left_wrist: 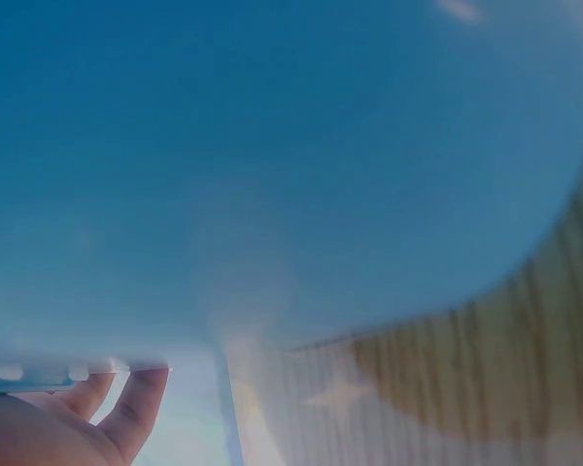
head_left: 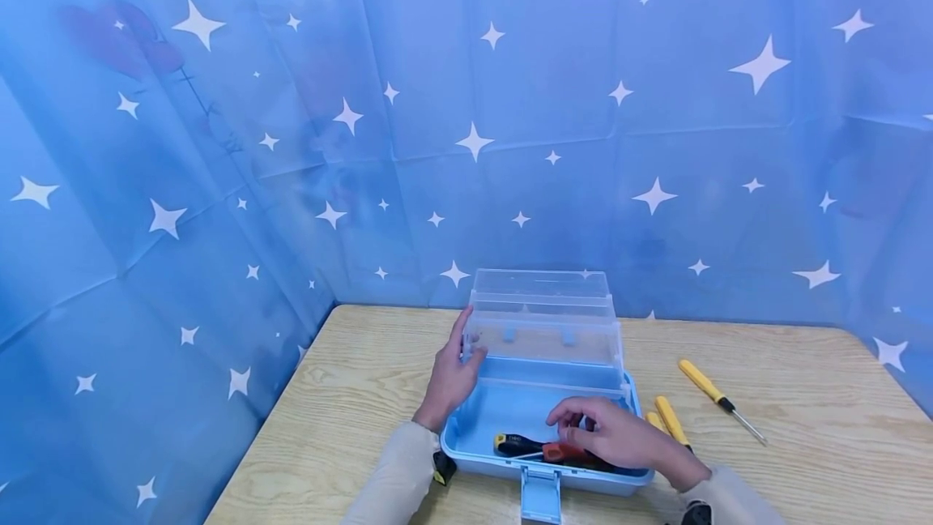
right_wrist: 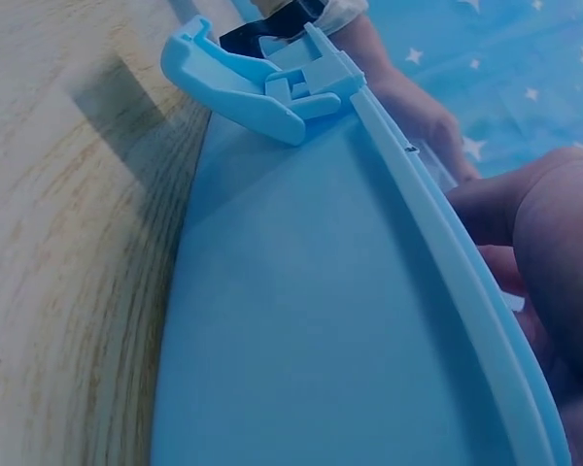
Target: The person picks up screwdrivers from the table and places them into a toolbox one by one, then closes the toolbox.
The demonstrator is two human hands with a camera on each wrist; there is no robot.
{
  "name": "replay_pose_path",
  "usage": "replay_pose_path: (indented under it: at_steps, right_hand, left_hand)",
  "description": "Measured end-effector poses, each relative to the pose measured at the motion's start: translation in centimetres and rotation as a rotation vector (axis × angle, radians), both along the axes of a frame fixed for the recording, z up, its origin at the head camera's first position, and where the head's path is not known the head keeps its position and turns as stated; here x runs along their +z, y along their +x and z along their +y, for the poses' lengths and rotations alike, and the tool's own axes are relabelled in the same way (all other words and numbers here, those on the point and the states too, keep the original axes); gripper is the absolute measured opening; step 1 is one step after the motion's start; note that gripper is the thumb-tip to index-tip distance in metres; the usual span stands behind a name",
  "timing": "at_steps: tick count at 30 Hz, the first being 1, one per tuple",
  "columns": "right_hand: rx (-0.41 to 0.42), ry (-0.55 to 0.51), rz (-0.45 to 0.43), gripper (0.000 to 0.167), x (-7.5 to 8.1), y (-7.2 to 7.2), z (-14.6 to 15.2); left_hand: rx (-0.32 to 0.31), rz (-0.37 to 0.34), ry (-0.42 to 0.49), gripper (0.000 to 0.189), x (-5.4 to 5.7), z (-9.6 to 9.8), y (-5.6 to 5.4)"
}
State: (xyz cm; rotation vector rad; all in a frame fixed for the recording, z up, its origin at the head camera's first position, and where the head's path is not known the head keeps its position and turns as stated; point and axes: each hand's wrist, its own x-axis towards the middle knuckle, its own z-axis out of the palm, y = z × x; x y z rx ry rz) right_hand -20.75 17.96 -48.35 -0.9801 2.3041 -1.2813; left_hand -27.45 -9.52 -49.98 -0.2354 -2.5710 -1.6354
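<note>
A light blue toolbox stands on the table, with its clear lid raised at the back. My left hand holds the lid's left side, thumb inside and fingers along the outer edge. In the left wrist view, the fingers touch a pale edge. My right hand hovers over the box's front right, its fingers loosely bent. Just below it lie a black-and-yellow screwdriver and a red-handled tool, partly hidden by the hand. No grip on either is visible.
Right of the box lies a yellow-handled screwdriver, its shaft towards the front right. Nearer the box are more yellow handles, partly behind my right arm. The box's front latch hangs down. A starry blue curtain backs the wooden table.
</note>
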Motion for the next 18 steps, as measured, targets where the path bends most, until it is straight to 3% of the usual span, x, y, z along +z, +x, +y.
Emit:
replay_pose_path:
  at_steps: [18]
  right_hand:
    - [0.035, 0.003, 0.069, 0.021, 0.45, 0.06, 0.12]
  left_hand:
    - [-0.002, 0.002, -0.013, 0.065, -0.10, -0.08, -0.13]
